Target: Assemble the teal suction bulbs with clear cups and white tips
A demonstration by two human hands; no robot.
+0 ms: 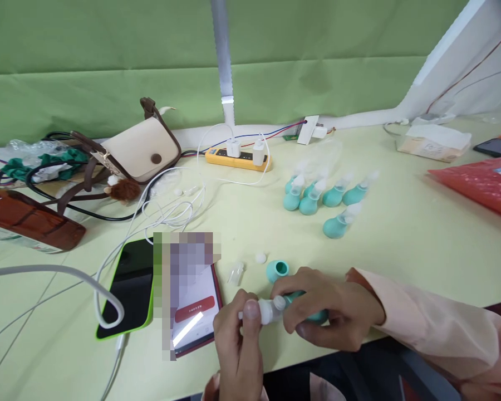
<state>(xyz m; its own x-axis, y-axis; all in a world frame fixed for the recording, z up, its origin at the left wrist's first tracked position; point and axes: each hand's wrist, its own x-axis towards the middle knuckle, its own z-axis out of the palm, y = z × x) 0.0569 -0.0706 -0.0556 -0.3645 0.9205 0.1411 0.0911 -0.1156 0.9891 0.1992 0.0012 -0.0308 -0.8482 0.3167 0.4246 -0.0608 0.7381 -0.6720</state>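
My left hand (240, 334) pinches a white and clear plastic nozzle (267, 311) between thumb and fingers. My right hand (332, 309) is wrapped round a teal squeeze bulb (317, 317), partly hidden by its fingers. Nozzle and bulb meet end to end between the hands; whether they are joined I cannot tell. Just beyond my fingers lies another teal bulb (278, 270), its dark round opening showing. Beside it are a small white cap (261, 258) and a loose clear nozzle (236, 274). Farther back, several teal bulbs with clear nozzles fitted (335, 227) lie in a group.
Two phones, one black with a green edge (131, 284) and one with a lit screen (194, 306), lie at left. White cables tangle behind them near a yellow power strip (239, 160). A cream bag (144, 149), brown bottle (29, 220) and red packet (480, 186) flank the table.
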